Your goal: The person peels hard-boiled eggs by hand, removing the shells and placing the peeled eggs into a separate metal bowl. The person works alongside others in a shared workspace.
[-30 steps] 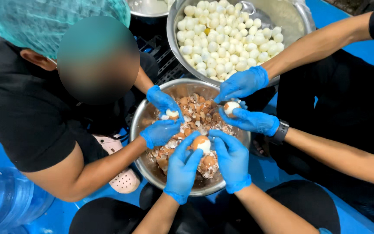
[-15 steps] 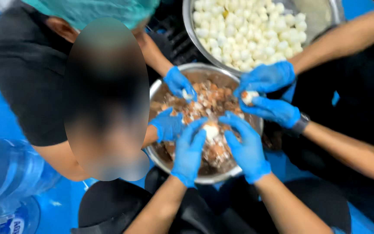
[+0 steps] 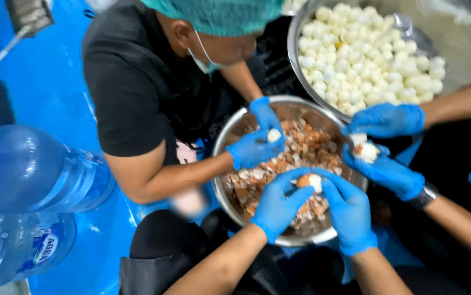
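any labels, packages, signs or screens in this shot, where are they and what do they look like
Paper label: wrapped round the lower big blue water bottle lying at bottom left; a white and blue band with printed lettering.
Upper blue water bottle: lies just above it, no label showing.
No signs or screens in view.

One head view — close, looking steeply down onto the steel bowl (image 3: 235, 131).
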